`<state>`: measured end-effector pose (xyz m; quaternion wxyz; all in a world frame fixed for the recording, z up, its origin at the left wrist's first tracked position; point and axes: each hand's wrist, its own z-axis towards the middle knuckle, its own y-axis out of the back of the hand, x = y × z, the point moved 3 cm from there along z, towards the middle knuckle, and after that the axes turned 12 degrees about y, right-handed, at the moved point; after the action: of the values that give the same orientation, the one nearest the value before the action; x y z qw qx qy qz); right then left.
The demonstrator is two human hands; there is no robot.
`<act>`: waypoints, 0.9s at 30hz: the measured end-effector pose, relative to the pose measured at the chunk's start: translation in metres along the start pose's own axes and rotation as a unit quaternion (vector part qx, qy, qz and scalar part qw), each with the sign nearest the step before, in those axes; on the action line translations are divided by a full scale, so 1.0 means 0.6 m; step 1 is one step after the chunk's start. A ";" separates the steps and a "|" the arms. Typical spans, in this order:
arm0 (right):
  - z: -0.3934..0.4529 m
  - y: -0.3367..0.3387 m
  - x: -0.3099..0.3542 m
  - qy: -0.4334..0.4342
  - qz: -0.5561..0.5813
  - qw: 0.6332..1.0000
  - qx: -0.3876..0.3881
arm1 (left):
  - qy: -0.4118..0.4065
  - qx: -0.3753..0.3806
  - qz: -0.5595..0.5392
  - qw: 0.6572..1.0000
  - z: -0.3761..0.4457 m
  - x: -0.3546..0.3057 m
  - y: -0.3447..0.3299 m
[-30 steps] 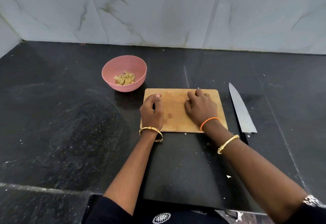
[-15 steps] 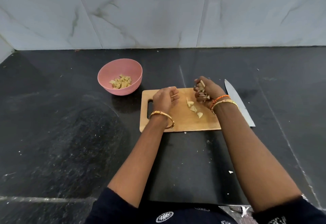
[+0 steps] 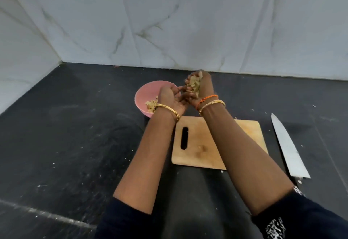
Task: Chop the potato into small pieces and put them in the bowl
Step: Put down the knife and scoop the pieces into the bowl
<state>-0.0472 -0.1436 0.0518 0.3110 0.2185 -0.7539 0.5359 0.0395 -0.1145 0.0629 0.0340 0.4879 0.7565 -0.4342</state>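
Right hand [image 3: 202, 86]: cupped around potato pieces [image 3: 194, 84], beside pink bowl [image 3: 143, 95]. Left hand [image 3: 170, 97]: relaxed, fingers extended, over bowl.

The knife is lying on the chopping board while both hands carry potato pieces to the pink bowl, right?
Not quite. The knife lies on the black counter, to the right of the chopping board, not on it, as the head view shows. The rest holds: the right hand carries potato pieces beside the left hand, at the pink bowl.

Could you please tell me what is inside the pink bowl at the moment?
Chopped potato pieces lie in the pink bowl. The left hand covers its right side, so anything there is hidden.
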 end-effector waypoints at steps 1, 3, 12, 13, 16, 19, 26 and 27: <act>0.010 -0.025 -0.010 0.009 -0.023 1.000 -0.003 | -0.017 -0.017 0.013 1.000 0.001 -0.025 0.011; 0.029 -0.064 -0.025 0.039 -0.189 0.981 0.025 | -0.042 -0.068 0.073 0.994 0.007 -0.071 0.039; 0.068 -0.128 -0.035 0.125 -0.591 0.771 0.200 | -0.241 -0.278 0.465 0.805 0.015 -0.163 0.129; 0.070 -0.131 -0.039 0.126 -0.623 0.742 0.215 | -0.268 -0.284 0.483 0.784 0.012 -0.159 0.129; 0.052 -0.131 -0.052 0.074 -0.736 0.616 0.270 | -0.294 -0.294 0.522 0.744 0.016 -0.146 0.128; 0.054 -0.135 -0.037 0.190 -0.733 0.618 0.211 | -0.270 -0.272 0.511 0.769 0.023 -0.131 0.129; 0.031 -0.095 -0.002 0.218 -0.696 0.637 0.250 | -0.341 -0.273 0.535 0.723 0.000 -0.094 0.087; 0.021 -0.078 0.024 0.236 -0.659 0.680 0.217 | -0.356 -0.265 0.541 0.714 -0.003 -0.082 0.077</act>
<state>-0.0294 -0.1711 0.0903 0.6955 0.5863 -0.1791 0.3748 0.1015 -0.1413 0.0588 0.6583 0.5941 0.3791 -0.2647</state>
